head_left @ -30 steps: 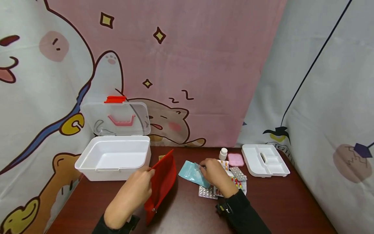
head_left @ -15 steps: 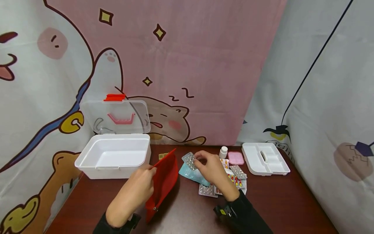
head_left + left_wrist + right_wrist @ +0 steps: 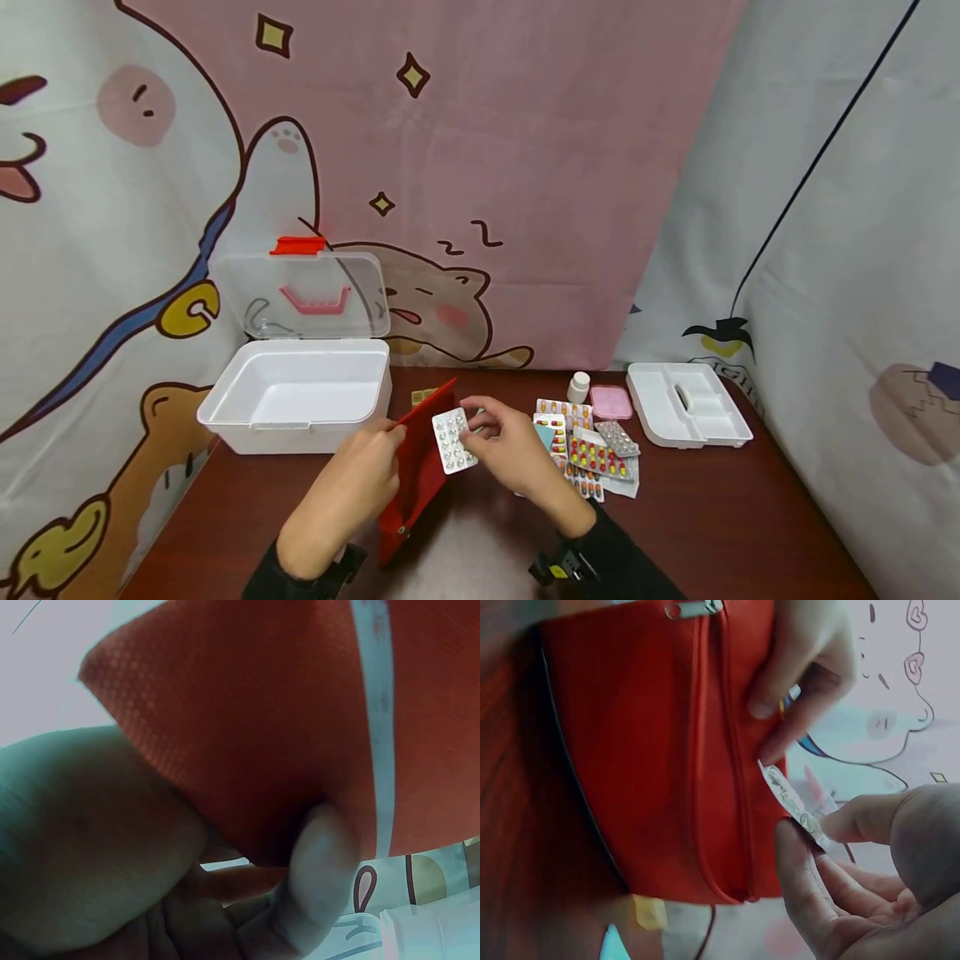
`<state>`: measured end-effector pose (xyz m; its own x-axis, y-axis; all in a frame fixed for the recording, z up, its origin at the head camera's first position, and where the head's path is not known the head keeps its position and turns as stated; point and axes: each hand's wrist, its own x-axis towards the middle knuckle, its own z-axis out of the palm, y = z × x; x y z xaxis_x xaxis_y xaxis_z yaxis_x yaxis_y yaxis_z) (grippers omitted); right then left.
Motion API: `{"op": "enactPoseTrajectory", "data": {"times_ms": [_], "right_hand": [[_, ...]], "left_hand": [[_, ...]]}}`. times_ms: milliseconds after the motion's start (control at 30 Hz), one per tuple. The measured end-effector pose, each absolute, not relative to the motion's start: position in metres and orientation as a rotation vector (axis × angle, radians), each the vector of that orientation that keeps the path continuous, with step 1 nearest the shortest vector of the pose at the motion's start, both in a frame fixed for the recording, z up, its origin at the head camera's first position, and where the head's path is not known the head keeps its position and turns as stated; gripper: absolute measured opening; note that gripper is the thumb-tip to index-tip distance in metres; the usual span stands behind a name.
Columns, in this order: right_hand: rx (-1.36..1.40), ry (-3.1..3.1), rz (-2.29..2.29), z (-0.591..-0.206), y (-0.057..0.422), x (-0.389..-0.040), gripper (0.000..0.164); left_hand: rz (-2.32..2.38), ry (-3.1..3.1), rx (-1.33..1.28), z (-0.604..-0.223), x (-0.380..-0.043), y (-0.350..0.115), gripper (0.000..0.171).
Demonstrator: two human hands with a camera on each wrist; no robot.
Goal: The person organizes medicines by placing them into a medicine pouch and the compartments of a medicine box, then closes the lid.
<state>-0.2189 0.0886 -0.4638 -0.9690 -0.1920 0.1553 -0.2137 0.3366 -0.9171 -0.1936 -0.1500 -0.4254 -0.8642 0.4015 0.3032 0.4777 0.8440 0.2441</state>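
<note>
My left hand [image 3: 366, 468] grips the upper edge of a red zippered pouch [image 3: 422, 477], which stands tilted on the table with its mouth facing right. In the left wrist view, the thumb and fingers pinch the red fabric [image 3: 247, 735]. My right hand [image 3: 513, 450] pinches a silver blister pack of pills [image 3: 452, 442] between thumb and fingers, right at the pouch's mouth. From the right wrist view the blister pack [image 3: 791, 801] is seen nearly edge-on beside the zip [image 3: 703, 712]. A light blue packet [image 3: 545, 435] is mostly hidden behind the right hand.
Several blister packs [image 3: 596, 457] lie heaped right of the right hand, near a white bottle [image 3: 578, 387] and a pink case [image 3: 611, 403]. A white divided tray [image 3: 703, 417] sits far right. An uncovered white box [image 3: 300, 437] with a raised clear lid [image 3: 300, 292] stands left.
My right hand has lifted the blister pack off the light blue packet and carried it left to the red pouch. The left hand keeps its grip on the pouch.
</note>
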Motion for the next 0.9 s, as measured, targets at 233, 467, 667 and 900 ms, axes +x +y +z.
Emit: {"op": "enactPoseTrajectory", "data": {"times_ms": [233,467,667,900], "right_hand": [[0.521,-2.687,1.447,-0.47,0.061,-0.224,0.039],[0.531,-2.837,1.085,-0.472,0.029,-0.225,0.034],[0.545,-2.923,0.884,-0.475,0.017,-0.225,0.008],[0.567,-2.982,0.832,-0.48,0.007,-0.221,0.021]], "left_hand": [[-0.468,-2.785,-0.681,-0.424,-0.194,-0.148,0.022],[-0.481,-2.766,-0.682,-0.426,-0.194,-0.149,0.023],[-0.491,-2.773,-0.678,-0.425,-0.194,-0.147,0.02],[-0.489,-2.785,-0.672,-0.426,-0.194,-0.147,0.02]]}}
